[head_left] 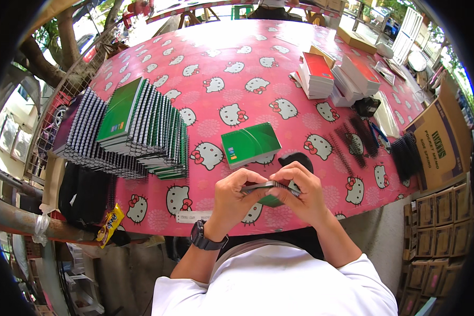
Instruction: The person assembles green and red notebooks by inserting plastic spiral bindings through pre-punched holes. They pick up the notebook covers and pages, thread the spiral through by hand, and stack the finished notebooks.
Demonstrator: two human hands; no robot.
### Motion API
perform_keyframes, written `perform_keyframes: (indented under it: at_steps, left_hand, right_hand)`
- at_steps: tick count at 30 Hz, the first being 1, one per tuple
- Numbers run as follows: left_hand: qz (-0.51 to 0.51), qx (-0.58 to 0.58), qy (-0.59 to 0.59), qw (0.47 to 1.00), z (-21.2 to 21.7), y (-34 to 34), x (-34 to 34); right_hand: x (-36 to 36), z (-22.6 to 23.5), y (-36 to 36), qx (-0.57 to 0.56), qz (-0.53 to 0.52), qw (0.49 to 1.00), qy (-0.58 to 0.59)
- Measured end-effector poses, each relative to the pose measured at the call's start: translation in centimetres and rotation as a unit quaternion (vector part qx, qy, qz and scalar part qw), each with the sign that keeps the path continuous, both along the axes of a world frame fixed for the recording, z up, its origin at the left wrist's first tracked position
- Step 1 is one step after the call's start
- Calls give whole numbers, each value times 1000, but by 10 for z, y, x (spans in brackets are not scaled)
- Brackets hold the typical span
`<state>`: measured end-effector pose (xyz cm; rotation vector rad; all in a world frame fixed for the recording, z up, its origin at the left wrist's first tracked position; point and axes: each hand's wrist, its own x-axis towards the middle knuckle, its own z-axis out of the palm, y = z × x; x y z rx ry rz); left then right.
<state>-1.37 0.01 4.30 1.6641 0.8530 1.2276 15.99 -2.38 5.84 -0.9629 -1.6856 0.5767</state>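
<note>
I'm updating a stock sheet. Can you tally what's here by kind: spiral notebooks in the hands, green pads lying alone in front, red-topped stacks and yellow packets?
Spiral notebook, held by the left hand and right hand: 1
Green pad: 1
Red-topped stacks: 2
Yellow packet: 1
Total: 5

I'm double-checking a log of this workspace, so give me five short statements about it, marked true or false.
1. The left hand and right hand both hold a spiral-bound notebook. True.
2. The dark watch is on the right wrist. False: it is on the left wrist.
3. Stacked notebooks stand on the left of the table. True.
4. The pad lying just beyond the hands has a red cover. False: its cover is green.
5. A yellow packet is near the table's near left corner. True.
</note>
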Motion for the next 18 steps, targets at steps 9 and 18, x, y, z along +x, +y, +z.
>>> perform_keyframes:
  at_steps: [9, 18]
  left_hand:
    - [-15, 34, 25, 999, 13, -3, -10]
    - [-6, 55, 81, 995, 32, 1, -30]
  right_hand:
    - [5, 14, 3, 34, 64, 994, -84]
    - [-18, 23, 10, 105, 48, 989, -94]
